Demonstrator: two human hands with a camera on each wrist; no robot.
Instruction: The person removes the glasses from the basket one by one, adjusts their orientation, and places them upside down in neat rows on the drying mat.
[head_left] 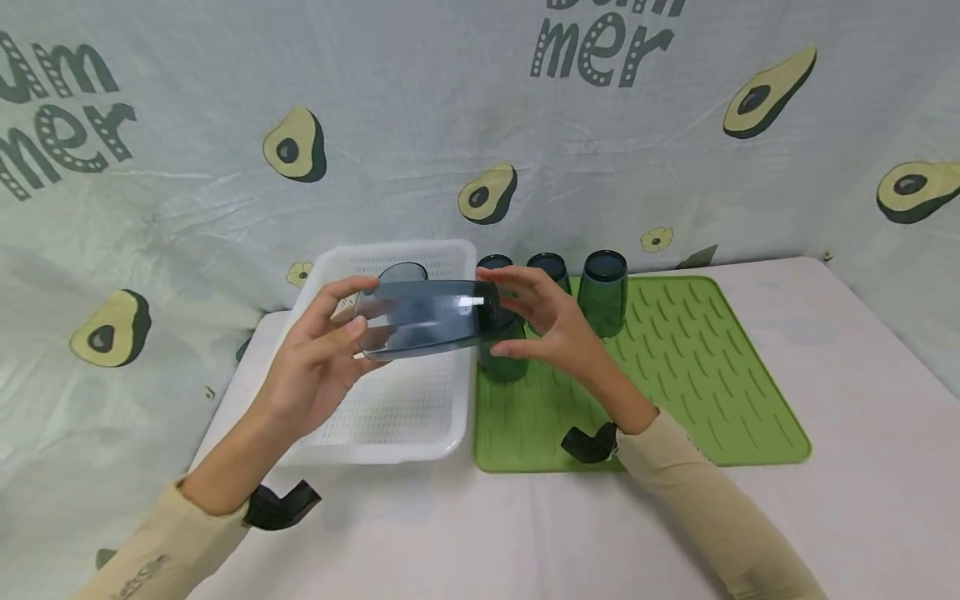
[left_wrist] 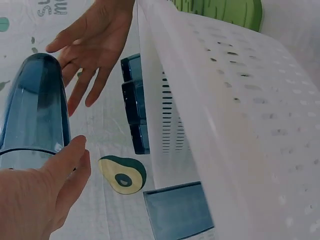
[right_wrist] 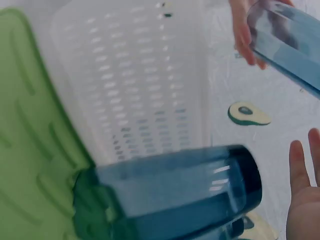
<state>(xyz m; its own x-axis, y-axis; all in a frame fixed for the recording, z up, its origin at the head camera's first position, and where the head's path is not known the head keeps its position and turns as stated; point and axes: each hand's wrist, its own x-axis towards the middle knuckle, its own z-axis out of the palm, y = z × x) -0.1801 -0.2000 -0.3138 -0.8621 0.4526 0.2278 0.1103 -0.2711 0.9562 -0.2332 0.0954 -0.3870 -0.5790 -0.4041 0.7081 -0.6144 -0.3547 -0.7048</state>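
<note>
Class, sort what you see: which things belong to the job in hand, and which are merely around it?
Likely part of the job:
blue tumbler held by the left hand, the right hand near its base
tumbler in the basket
white perforated basket
inverted tumblers
green ridged mat

Likely just surroundings:
avocado-print cloth
pale tabletop
black wrist attachments

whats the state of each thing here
Blue transparent tapered tumbler: held sideways
Left hand: gripping its rim end
Right hand: open beside its base
White perforated plastic basket: upright, containing a rim-up tumbler
Green rectangular ridged mat: lying flat
Blue transparent tumblers on mat: upside down
</note>
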